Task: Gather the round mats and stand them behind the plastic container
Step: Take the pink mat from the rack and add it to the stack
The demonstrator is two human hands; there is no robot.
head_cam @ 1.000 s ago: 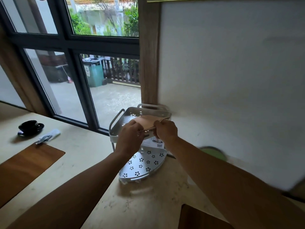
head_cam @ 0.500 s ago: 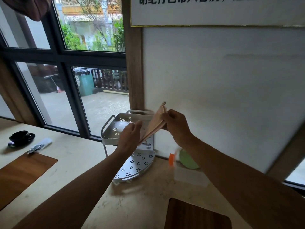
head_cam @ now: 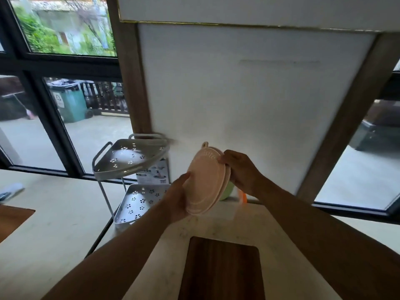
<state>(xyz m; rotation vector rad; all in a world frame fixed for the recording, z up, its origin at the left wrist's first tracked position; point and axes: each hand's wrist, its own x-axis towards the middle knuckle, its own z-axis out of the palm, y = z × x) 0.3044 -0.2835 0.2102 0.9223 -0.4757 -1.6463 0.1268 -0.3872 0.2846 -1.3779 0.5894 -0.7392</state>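
At frame centre the pink mats (head_cam: 205, 182) stand nearly upright, tab uppermost, both hands' fingers (head_cam: 223, 158) pinching opposite edges.

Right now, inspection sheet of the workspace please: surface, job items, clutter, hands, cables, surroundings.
Surface: pale stone counter, with a dark wooden board near the front edge.
Job's things: pink round mats held on edge above the counter; clear plastic container below them, blurred.
Clutter: white two-tier corner rack, both shelves bare; a printed box behind it; green round thing and orange thing behind the mats, partly hidden.
Grippers: left hand supports the stack's lower edge; right hand pinches its upper edge.
Cables: nothing seen.
Surroundings: white wall panel, window to the left.
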